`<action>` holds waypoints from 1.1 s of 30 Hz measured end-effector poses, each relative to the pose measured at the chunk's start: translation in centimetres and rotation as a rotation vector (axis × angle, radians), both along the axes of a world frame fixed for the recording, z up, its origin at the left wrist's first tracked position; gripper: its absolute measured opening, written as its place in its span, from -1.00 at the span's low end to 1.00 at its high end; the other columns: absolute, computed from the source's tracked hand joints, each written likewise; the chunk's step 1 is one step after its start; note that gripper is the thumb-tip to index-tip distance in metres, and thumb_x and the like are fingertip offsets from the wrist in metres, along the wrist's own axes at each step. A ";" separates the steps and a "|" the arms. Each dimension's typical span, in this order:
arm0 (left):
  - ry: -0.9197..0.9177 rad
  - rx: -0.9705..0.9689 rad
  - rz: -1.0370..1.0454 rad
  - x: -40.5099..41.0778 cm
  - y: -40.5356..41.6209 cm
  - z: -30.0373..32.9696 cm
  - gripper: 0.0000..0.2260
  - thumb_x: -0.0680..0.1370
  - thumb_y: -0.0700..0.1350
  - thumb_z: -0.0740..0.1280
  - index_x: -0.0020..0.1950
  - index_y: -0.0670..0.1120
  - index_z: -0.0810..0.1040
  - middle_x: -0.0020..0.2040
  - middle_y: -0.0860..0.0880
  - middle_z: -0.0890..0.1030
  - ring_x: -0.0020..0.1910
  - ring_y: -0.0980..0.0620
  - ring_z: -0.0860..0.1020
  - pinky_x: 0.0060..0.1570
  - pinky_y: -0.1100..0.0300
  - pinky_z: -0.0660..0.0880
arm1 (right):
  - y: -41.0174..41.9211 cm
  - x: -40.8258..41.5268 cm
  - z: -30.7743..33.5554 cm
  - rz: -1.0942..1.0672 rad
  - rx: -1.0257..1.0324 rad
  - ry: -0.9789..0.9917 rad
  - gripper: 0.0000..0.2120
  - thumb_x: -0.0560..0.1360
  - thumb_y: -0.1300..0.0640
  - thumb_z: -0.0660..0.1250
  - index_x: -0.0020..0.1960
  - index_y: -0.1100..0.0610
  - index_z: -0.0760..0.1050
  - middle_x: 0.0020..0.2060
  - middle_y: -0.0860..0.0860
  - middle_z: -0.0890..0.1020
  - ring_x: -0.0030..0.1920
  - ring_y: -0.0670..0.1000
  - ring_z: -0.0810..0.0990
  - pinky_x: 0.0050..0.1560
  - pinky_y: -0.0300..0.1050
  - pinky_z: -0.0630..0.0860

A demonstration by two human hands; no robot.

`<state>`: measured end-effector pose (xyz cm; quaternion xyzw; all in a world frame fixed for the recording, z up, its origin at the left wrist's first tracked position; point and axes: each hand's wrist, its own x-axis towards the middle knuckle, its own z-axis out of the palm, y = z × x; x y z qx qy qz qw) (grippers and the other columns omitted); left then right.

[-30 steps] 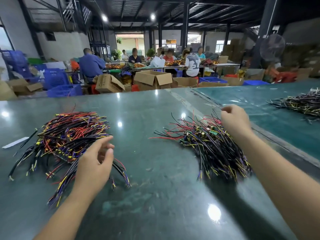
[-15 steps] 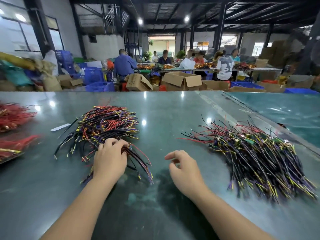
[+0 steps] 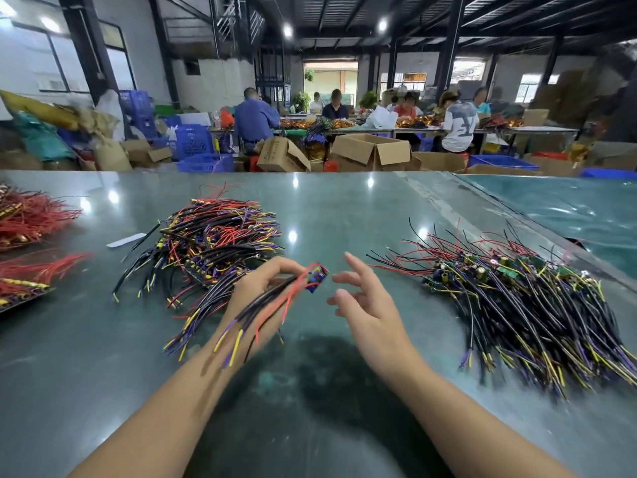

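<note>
My left hand (image 3: 256,298) grips a small wired circuit board (image 3: 315,277) lifted above the table, its black, red, purple and yellow wires trailing back over my wrist. My right hand (image 3: 365,301) hovers just right of the board with fingers spread and holds nothing. A pile of wired boards (image 3: 213,243) lies on the green table (image 3: 327,208) behind my left hand. A second, larger pile of boards with black wires (image 3: 524,305) lies to the right of my right hand.
Bundles of red wires (image 3: 31,219) lie at the table's left edge, and a white paper strip (image 3: 125,240) lies beside the left pile. A second green table (image 3: 568,208) adjoins on the right. Cardboard boxes (image 3: 370,151), blue crates and seated workers fill the background.
My left hand has lifted one wired board out of the left pile. My right hand has opened its fingers and risen towards the board. The view has shifted slightly.
</note>
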<state>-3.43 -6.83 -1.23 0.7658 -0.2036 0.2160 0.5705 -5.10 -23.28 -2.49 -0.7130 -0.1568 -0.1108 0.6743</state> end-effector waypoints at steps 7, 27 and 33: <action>0.128 -0.048 -0.138 -0.5 -0.5 -0.1 -0.78 0.38 -0.01 0.48 -0.03 0.04 0.55 -0.12 -0.10 0.68 -0.16 -0.06 0.66 -0.09 -0.01 0.56 | 0.1 0.4 0.3 0.005 0.042 -0.022 -0.80 0.48 0.29 0.39 -0.02 0.01 0.55 -0.23 -0.10 0.69 -0.20 -0.16 0.63 -0.13 -0.34 0.49; 0.495 -0.308 -0.261 -1.3 -1.5 0.3 -0.73 0.18 0.01 0.54 -0.15 -0.01 0.72 -0.21 -0.05 0.70 -0.29 0.15 0.61 -0.30 0.35 0.50 | -1.5 1.0 0.5 0.246 0.284 0.256 -0.82 0.30 0.23 0.44 -0.08 0.17 0.62 -0.28 0.02 0.68 -0.32 -0.10 0.56 -0.23 -0.30 0.50; 0.508 -0.320 -0.340 -1.4 -1.7 0.1 -0.66 0.23 0.07 0.58 -0.08 -0.03 0.70 -0.16 -0.10 0.67 -0.12 -0.05 0.47 -0.19 0.23 0.43 | -2.2 1.3 0.7 0.257 0.230 0.223 -0.73 0.26 0.13 0.45 -0.07 0.20 0.62 -0.20 0.11 0.69 -0.20 -0.03 0.62 -0.09 -0.24 0.53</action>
